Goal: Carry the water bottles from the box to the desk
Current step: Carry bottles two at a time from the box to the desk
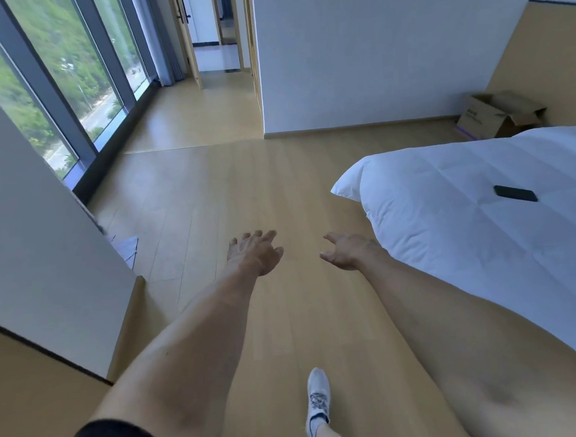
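An open cardboard box stands on the floor at the far right, against the wall behind the bed; its inside is hidden from here. No water bottle is in view. My left hand and my right hand are stretched out in front of me above the wooden floor, both with relaxed, spread fingers and nothing in them. The box is far ahead and to the right of both hands.
A bed with a white duvet fills the right side, with a black phone lying on it. A white partition stands at the left, tall windows behind it. A doorway opens at the back. My white shoe is on the wooden floor.
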A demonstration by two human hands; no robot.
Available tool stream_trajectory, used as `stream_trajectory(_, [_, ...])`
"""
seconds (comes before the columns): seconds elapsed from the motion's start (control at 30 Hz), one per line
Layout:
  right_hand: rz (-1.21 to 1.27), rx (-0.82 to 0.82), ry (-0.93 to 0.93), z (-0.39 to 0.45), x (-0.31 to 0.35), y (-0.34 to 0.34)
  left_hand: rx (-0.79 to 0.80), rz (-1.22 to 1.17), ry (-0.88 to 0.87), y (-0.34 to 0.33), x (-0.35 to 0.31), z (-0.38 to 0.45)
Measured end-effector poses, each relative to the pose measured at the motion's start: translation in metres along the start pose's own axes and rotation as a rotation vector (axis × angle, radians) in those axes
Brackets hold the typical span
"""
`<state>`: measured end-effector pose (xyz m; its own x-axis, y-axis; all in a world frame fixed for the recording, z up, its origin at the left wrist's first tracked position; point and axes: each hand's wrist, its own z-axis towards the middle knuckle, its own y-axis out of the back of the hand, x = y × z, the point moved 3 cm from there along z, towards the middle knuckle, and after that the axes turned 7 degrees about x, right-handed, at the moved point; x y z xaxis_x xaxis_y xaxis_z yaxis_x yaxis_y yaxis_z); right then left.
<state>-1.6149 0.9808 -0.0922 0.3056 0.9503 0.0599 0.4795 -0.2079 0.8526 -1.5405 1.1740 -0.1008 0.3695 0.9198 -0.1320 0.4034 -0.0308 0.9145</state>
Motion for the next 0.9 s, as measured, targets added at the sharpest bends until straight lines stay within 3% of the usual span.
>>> stream_trajectory(0.43, [0.019, -0.046, 0.065, 0.246, -0.03, 0.165, -0.019, -0.006, 0.039, 0.126, -0.02, 0.257])
stream_trajectory(0.9, [0.052, -0.033, -0.078, 0.457, -0.085, 0.279, -0.004, 0.049, -0.08, 0.2, -0.047, 0.524])
